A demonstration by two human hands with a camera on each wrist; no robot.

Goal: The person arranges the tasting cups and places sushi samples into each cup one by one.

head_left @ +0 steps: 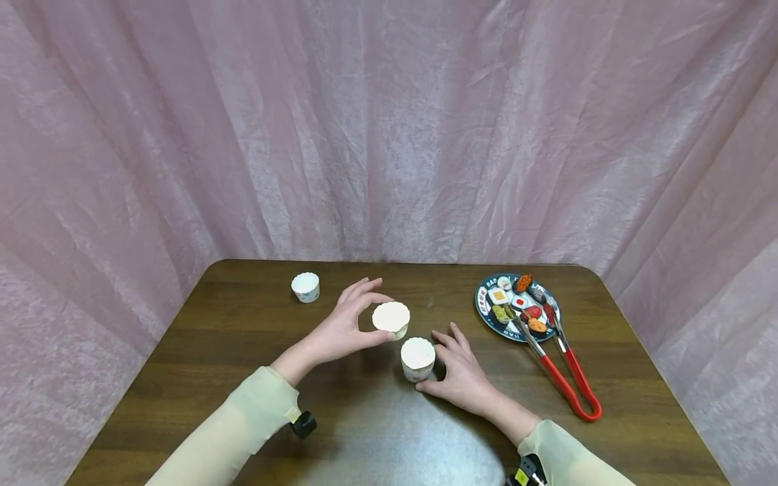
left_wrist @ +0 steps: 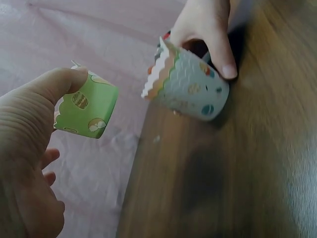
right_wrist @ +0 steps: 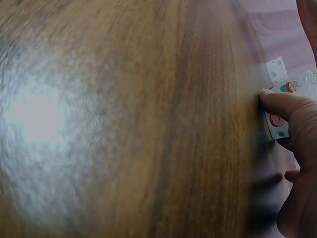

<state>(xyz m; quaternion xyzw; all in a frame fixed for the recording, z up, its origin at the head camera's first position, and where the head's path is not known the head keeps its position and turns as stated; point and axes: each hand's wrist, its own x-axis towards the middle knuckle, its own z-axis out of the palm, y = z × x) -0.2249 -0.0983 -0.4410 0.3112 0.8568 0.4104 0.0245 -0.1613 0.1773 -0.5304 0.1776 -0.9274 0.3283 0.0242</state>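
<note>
Between thumb and fingers, my left hand (head_left: 345, 324) pinches a green paper cupcake cup (head_left: 392, 319). Its printed side (left_wrist: 86, 106) is plain in the left wrist view, held up above the table. My right hand (head_left: 464, 378) grips a pale blue patterned cupcake cup (head_left: 417, 360) that stands upright on the table. In the right wrist view the thumb (right_wrist: 282, 103) presses low on this cup's side; its fingers are mostly hidden there. The two cups are close together but apart in the left wrist view. A third small cupcake cup (head_left: 306, 287) stands at the back left.
At the right lies a round dark-blue plate (head_left: 483, 314) bearing several toy-like sushi pieces. Red-handled tongs (head_left: 562, 381) rest with their tips on it. The brown wooden table (head_left: 231, 324) ends at the back before a pink curtain (head_left: 389, 135).
</note>
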